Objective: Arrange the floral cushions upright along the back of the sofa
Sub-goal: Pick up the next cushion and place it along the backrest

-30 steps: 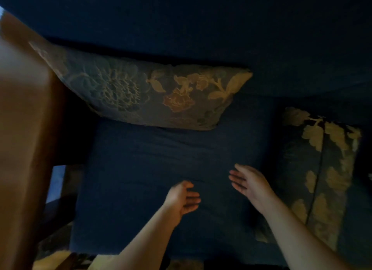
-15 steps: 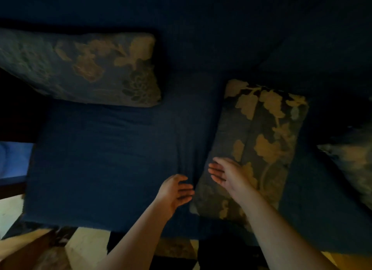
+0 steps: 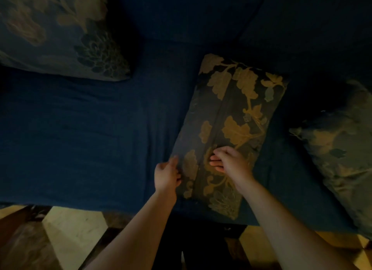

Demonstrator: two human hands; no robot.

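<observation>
A dark floral cushion (image 3: 231,116) with gold leaves lies flat on the blue sofa seat (image 3: 80,138), in the middle of the view. My left hand (image 3: 167,175) touches its left edge, thumb on top and fingers curled at the side. My right hand (image 3: 229,163) rests on top of the cushion near its front, fingers bent onto the fabric. A second floral cushion (image 3: 56,32) leans against the sofa back (image 3: 191,9) at the upper left. A third floral cushion (image 3: 340,159) lies at the right edge.
The sofa's front edge runs along the bottom, with a patterned yellow and dark floor (image 3: 72,233) below it. Dim light hides detail in the sofa's back corner at the upper right.
The view has swung right, so the flat cushion now sits in the middle. Both hands moved forward onto it: the left to its edge, the right onto its top.
</observation>
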